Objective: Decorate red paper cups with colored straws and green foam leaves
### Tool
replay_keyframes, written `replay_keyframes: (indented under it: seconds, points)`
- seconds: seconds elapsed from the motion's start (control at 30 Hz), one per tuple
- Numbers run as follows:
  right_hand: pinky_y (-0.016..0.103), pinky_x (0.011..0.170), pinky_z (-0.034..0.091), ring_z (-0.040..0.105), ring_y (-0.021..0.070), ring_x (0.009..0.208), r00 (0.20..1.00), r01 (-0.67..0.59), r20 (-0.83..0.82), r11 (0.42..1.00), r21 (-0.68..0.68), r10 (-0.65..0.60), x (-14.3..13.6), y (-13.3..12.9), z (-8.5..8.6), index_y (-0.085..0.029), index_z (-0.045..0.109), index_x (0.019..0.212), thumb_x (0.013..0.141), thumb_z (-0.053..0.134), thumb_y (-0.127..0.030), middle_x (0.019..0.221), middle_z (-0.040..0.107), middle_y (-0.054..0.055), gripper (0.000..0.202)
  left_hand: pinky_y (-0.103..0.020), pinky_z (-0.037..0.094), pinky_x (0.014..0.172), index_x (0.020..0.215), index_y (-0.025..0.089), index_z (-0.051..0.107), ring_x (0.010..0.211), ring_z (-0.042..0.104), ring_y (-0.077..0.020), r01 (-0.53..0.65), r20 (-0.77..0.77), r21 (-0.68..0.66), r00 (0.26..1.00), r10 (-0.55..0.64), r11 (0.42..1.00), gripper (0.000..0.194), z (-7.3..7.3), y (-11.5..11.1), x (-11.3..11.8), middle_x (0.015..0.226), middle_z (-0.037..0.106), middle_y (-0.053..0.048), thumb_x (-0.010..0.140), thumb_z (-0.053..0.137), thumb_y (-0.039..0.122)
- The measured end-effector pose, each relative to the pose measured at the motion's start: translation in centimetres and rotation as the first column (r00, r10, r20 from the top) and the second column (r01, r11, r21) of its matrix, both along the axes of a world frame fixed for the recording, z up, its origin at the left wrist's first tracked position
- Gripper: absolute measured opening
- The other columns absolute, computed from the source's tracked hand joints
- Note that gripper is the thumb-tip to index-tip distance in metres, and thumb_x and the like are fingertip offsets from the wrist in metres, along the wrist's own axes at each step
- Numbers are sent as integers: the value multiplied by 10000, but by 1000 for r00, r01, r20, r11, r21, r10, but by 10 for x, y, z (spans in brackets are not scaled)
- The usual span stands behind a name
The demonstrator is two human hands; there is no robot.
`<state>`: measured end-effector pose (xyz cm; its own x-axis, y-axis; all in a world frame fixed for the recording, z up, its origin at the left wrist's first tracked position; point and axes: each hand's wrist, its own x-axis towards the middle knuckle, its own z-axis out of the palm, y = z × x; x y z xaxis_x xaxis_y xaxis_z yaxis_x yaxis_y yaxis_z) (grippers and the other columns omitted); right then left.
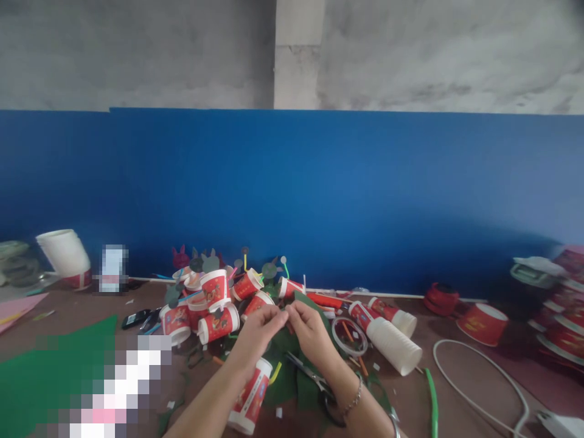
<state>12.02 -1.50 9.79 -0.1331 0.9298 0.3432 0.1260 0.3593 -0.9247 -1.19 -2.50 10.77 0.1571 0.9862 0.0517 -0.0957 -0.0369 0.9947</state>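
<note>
My left hand [260, 331] and my right hand [312, 331] meet at the fingertips over the middle of the table. Both are closed in a pinch; whatever sits between the fingers is too small or hidden to name. Beneath my left forearm lies a red and white paper cup [249, 401] on its side, with a yellow straw piece [275, 373] beside it. Partly hidden by my right wrist is a pair of scissors [314, 376] with dark handles. Dark green paper [278, 386] spreads under both hands.
Decorated paper cups [218, 322] crowd the left of my hands. To the right are a tape roll [349, 336], stacked white cups [395, 345], a green straw [431, 401] and a white cable [483, 410]. Green sheets [91, 347] lie far left. A blue panel [319, 194] stands behind.
</note>
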Motion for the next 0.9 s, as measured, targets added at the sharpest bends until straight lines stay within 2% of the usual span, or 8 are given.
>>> replay_keyframes:
  seconds: [0.07, 0.23, 0.33, 0.43, 0.53, 0.67, 0.77, 0.9]
  points:
    - [222, 482, 286, 344, 100, 509, 999, -5, -33, 1000, -21, 4, -1, 1, -1, -197, 436, 547, 827, 484, -562, 510, 396, -54, 463, -229, 369, 579, 596, 166, 552, 607, 468, -122, 7, -56, 62, 998, -4, 998, 359, 0, 2, -1, 600, 497, 26, 710, 656, 490]
    - [230, 530, 318, 394, 108, 511, 989, -54, -141, 988, -142, 34, -4, 0, 0, -198, 459, 560, 820, 486, -582, 503, 436, -50, 465, -274, 441, 677, 583, 162, 600, 689, 549, -163, 55, -12, 116, 998, -54, 992, 312, 6, 0, -1, 661, 589, -24, 753, 616, 423]
    - [238, 540, 326, 415, 116, 516, 997, -42, -75, 990, -133, 33, -2, 2, -2, -198, 466, 552, 851, 450, -557, 496, 450, -44, 467, -265, 441, 655, 587, 163, 604, 673, 548, -159, 14, -54, 114, 999, -8, 993, 278, 7, -1, -2, 660, 583, -18, 747, 603, 391]
    - [248, 534, 334, 447, 130, 525, 997, 62, 48, 996, -60, -59, 2, 4, -4, -200, 505, 584, 876, 437, -491, 523, 490, -31, 418, -259, 434, 634, 606, 168, 606, 678, 545, -161, -75, -156, 172, 983, 102, 982, 244, 2, 3, -4, 691, 573, -13, 753, 577, 361]
    - [273, 611, 380, 528, 165, 636, 965, 211, 130, 969, 131, -227, 4, 2, -1, -209, 584, 750, 863, 500, -355, 680, 599, 3, 203, -295, 446, 709, 637, 178, 630, 779, 570, -196, -194, -271, 331, 918, 289, 924, 203, -6, 9, -8, 772, 603, -34, 760, 560, 324]
    - [333, 730, 372, 571, 218, 758, 888, 209, 308, 896, 392, -342, 3, -6, 5, -227, 653, 741, 827, 565, -236, 750, 669, 37, 124, -348, 448, 782, 632, 199, 630, 830, 575, -223, -230, -359, 529, 811, 461, 817, 182, -14, 14, -10, 775, 623, -42, 771, 547, 282]
    - [352, 741, 355, 590, 228, 756, 823, 204, 410, 878, 433, -393, 1, -10, 5, -229, 692, 773, 835, 576, -215, 772, 709, 44, 133, -356, 449, 777, 661, 206, 630, 829, 564, -224, -213, -384, 617, 759, 527, 757, 163, -17, 11, -7, 784, 623, -44, 791, 542, 247]
    - [343, 743, 353, 606, 223, 760, 791, 215, 451, 879, 425, -412, -2, -11, 3, -212, 705, 774, 839, 569, -174, 782, 724, 48, 155, -351, 449, 773, 700, 197, 603, 848, 539, -215, -150, -416, 662, 741, 527, 734, 163, -16, 4, -3, 812, 588, -45, 834, 510, 204]
